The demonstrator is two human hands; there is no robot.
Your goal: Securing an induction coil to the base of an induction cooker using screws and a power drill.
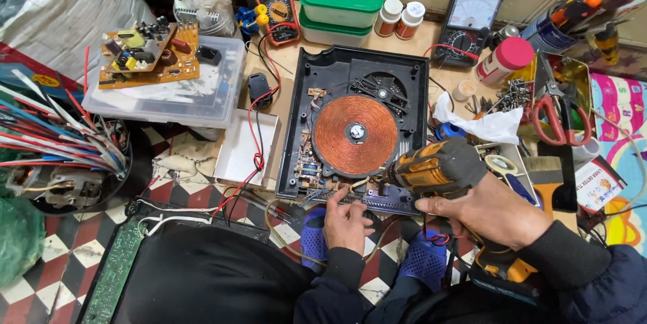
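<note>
Head view: right hand (488,213) was clamped on an orange-black cordless driver (437,167), nose pointing toward 9 o'clock at the opened induction cooker (317,68) (copper coil (356,134) exposed). Left hand (346,221), fingers spread and empty, pressed the cooker's near edge at 6 o'clock. Red scissors (558,118) lay at 3 o'clock.

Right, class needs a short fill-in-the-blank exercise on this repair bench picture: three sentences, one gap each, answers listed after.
1. The right hand grips an orange and black cordless ____ over the opened cooktop housing.
2. The round coil in the middle of the housing is ____ in colour.
3. The scissors at the right have ____ handles.
The left hand rests at the housing's near edge.

Missing words: drill; copper; red
</note>
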